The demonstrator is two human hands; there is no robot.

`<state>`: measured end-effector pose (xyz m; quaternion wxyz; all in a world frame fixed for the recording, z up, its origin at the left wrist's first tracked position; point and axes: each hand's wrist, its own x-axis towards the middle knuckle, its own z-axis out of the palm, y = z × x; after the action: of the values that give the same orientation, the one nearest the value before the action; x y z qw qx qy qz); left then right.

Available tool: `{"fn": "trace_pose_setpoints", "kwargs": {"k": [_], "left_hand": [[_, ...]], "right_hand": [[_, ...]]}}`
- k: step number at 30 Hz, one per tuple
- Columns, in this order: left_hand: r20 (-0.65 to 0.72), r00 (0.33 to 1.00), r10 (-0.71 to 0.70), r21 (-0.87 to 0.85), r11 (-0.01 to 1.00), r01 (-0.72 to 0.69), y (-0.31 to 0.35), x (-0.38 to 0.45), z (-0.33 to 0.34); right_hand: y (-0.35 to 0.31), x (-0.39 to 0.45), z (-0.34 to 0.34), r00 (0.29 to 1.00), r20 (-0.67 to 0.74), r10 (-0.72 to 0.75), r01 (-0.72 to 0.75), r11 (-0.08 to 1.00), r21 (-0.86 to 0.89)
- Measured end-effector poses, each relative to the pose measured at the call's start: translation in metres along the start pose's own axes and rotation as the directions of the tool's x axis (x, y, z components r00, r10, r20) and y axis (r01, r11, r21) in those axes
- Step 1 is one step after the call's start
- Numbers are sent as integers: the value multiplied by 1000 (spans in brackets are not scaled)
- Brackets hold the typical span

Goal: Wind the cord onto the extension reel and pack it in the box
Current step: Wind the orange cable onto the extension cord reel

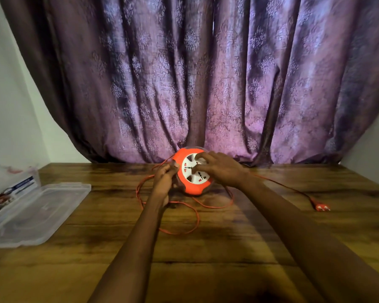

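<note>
An orange extension reel (194, 189) with a white socket face stands tilted on the wooden table, near the curtain. My right hand (221, 169) lies over the white face, fingers hooked into its openings. My left hand (163, 179) is at the reel's left rim, pinching the thin orange cord (195, 217) where it meets the reel. Loose cord loops lie on the table in front of the reel, and one strand runs right to the orange plug (322, 207). A clear plastic box (13, 189) with its lid (37, 213) lying open sits at the left.
The wooden table (206, 259) reaches from the near edge to a purple patterned curtain (206, 84) at the back. White walls stand at both sides. Printed packaging shows inside the box.
</note>
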<state>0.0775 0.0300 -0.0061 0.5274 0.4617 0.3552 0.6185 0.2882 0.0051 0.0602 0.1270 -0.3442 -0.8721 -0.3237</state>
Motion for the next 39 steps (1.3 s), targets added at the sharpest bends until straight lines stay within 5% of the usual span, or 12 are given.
{"fn": "trace_pose_setpoints", "kwargs": {"k": [8,11,14,17,20,22,25,28,30,32,34,39], "left_hand": [[92,995,-23,31,999,20,-2,-4,5],[110,994,-9,13,1000,8,-3,-8,15],[106,994,26,-34,999,-22,-7,-11,28],[61,993,101,-31,995,-99,-11,-17,39],[2,990,142,-33,989,-142,-12,-20,42],[-33,988,153,-38,987,-154,-13,-19,41],[-71,987,145,-54,987,-149,-13,-15,33],[-89,990,114,-73,990,-120,-8,-9,27],[-84,993,78,-74,994,-84,-4,-7,24],[-74,996,50,-71,996,-56,-1,-6,21],[-56,998,41,-65,997,-45,3,-6,16],[43,998,-44,-41,998,46,7,-9,6]], "right_hand": [[3,-5,-18,953,229,-196,253,932,-257],[4,-5,-14,986,146,-81,125,935,-330],[-5,1,-14,942,125,313,-287,939,-186],[-23,10,-12,554,203,807,-822,492,287],[-29,17,-13,294,553,780,-561,-327,760],[-30,17,-6,263,626,734,-465,-473,749],[-25,16,4,344,567,748,-548,-330,768],[-12,10,4,443,285,850,-754,181,632],[-7,2,1,725,-14,688,-611,653,448],[-1,-3,1,952,-104,286,-263,945,196],[3,-2,-5,998,-15,62,-61,997,56],[4,1,-26,983,148,-111,131,983,-131]]}}
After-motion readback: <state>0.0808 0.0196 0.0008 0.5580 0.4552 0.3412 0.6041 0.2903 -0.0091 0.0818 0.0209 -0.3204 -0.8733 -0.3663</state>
